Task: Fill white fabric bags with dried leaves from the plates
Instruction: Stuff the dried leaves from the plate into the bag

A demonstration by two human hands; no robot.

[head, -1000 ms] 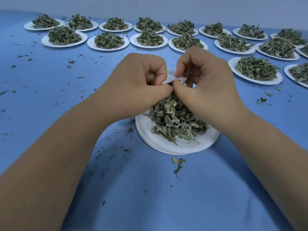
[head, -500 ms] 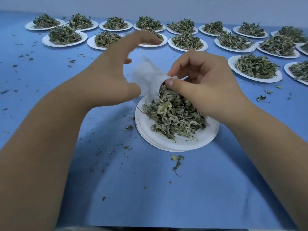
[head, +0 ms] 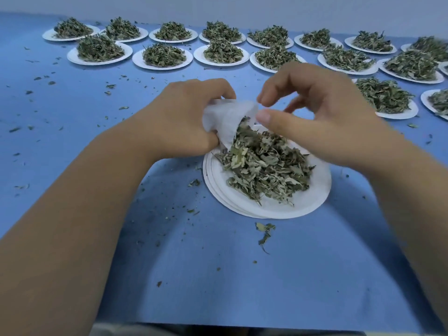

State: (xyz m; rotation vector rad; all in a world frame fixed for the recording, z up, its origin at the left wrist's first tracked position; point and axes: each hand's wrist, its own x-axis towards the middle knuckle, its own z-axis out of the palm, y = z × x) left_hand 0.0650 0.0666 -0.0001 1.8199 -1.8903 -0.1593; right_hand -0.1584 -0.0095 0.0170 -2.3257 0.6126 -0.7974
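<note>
left grip [head: 186, 117] holds bag [head: 225, 120], right grip [head: 322, 122] loose, empty. Risk: one-handed bag mouth collapses, so leaves [head: 266, 170] spill off plate [head: 278, 210] onto desk [head: 218, 287].

Blue tabletop [head: 218, 275] lies open nearside and left — rows of heaped plates [head: 162, 67] crowd the far edge and right.

left hand [head: 184, 117] now gripping the white bag [head: 228, 117], right hand [head: 315, 112] let go of its edge, fingers loosened
</note>
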